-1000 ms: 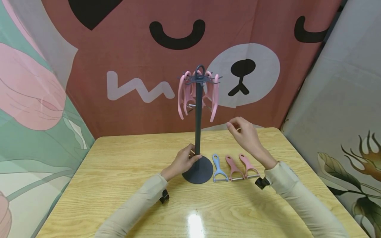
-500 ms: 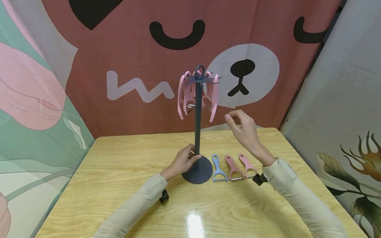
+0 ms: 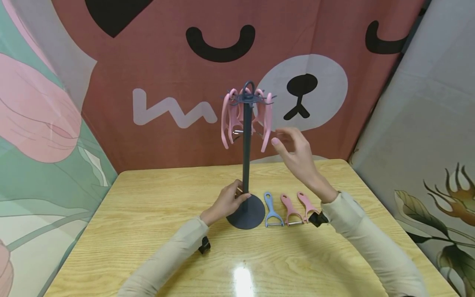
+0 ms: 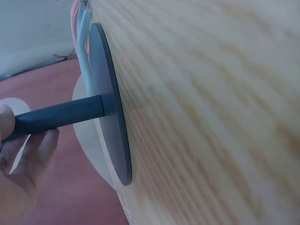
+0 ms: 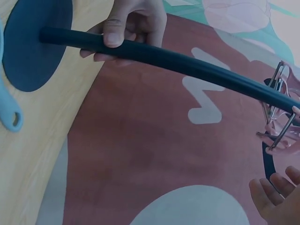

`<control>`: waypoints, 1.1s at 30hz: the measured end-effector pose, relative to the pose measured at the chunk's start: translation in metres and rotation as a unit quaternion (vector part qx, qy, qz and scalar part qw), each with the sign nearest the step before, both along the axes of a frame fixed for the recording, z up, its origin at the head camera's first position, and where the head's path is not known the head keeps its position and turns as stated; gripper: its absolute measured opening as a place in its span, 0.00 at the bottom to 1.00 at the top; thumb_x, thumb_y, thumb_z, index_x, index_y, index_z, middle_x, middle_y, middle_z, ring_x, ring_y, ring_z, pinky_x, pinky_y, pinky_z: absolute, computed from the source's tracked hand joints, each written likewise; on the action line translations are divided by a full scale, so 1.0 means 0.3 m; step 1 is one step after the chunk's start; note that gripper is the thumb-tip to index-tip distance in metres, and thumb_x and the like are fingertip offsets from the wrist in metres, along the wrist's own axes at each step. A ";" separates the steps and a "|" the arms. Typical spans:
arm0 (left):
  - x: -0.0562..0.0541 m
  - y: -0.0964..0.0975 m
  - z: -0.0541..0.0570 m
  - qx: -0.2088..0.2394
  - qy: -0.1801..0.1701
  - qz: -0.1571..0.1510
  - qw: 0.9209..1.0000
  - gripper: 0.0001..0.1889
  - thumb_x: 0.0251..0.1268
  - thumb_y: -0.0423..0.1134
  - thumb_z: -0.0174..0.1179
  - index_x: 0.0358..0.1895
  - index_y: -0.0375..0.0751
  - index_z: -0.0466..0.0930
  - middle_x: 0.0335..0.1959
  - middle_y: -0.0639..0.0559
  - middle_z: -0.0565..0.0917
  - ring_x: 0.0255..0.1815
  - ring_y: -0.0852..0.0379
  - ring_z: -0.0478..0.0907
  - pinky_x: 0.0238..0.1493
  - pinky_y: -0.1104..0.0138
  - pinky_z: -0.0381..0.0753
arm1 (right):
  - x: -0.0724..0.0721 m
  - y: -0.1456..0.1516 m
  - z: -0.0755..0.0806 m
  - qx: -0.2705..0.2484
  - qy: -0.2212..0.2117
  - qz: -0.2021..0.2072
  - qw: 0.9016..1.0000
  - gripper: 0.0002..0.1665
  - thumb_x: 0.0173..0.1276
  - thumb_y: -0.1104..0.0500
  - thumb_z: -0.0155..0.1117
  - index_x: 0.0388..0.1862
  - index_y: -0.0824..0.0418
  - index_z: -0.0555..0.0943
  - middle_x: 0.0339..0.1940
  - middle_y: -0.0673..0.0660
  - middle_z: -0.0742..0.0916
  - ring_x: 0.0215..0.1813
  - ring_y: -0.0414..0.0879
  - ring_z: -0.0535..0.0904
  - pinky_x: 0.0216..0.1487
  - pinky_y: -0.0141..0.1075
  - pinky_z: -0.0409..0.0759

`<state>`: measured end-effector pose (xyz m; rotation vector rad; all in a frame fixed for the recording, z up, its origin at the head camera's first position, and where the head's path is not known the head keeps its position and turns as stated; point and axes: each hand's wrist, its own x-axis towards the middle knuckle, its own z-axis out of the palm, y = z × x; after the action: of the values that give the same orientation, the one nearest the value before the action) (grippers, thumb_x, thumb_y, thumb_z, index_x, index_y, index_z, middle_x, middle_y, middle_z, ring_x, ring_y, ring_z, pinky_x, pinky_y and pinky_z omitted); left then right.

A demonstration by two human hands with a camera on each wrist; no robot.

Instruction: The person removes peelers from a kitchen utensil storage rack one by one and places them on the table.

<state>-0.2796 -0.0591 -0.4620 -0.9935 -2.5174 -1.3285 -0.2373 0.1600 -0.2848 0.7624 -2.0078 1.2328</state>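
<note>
A dark grey stand with a round base stands upright on the table. My left hand grips its pole low down, thumb and fingers around it, as the left wrist view also shows. Several pink peelers hang from the hooks at the top. Just right of the hanging peelers is my right hand, raised in the air with nothing in it, fingers loosely bent and thumb apart. In the right wrist view, fingers of that hand show below the hanging peelers' metal blades.
To the right of the base lie a blue peeler and two pink ones, a nearer one and another partly hidden by the right wrist camera. A bear-patterned cloth hangs behind the wooden table.
My right hand has moved up and left toward the hanging peelers, its thumb and fingers spreading apart. The left hand and the stand have stayed in place.
</note>
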 end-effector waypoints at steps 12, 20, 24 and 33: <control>-0.006 -0.003 -0.007 0.000 0.014 -0.005 1.000 0.10 0.71 0.38 0.61 0.48 0.38 0.74 0.40 0.49 0.81 0.36 0.58 0.83 0.33 0.69 0.82 | -0.004 -0.037 0.025 -0.008 -0.012 0.040 0.999 0.20 0.67 0.74 0.60 0.58 0.76 0.74 0.51 0.72 0.79 0.51 0.62 0.79 0.50 0.35 0.78; -0.009 -0.003 -0.011 -0.004 0.011 -0.005 1.000 0.10 0.71 0.38 0.61 0.48 0.39 0.74 0.40 0.50 0.81 0.36 0.59 0.84 0.33 0.70 0.82 | -0.006 -0.052 0.031 -0.016 -0.014 0.059 0.998 0.20 0.67 0.75 0.61 0.57 0.79 0.73 0.48 0.73 0.78 0.48 0.64 0.80 0.49 0.34 0.79; -0.008 -0.004 -0.014 -0.003 0.014 -0.005 1.000 0.10 0.71 0.38 0.61 0.48 0.40 0.74 0.40 0.50 0.81 0.36 0.58 0.84 0.33 0.69 0.82 | -0.010 -0.056 0.030 -0.020 -0.009 0.056 0.998 0.18 0.68 0.74 0.61 0.55 0.79 0.74 0.47 0.72 0.79 0.47 0.64 0.80 0.47 0.33 0.79; -0.009 -0.005 -0.015 -0.003 0.011 -0.007 1.000 0.10 0.71 0.39 0.61 0.48 0.40 0.73 0.40 0.50 0.81 0.36 0.59 0.83 0.33 0.69 0.82 | -0.014 -0.058 0.033 -0.024 -0.004 0.050 0.998 0.17 0.69 0.73 0.61 0.54 0.78 0.75 0.48 0.72 0.80 0.47 0.63 0.81 0.47 0.32 0.80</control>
<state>-0.2822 -0.0605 -0.4667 -1.0219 -2.5037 -1.3075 -0.2416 0.1424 -0.2750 0.8454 -1.9599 1.3382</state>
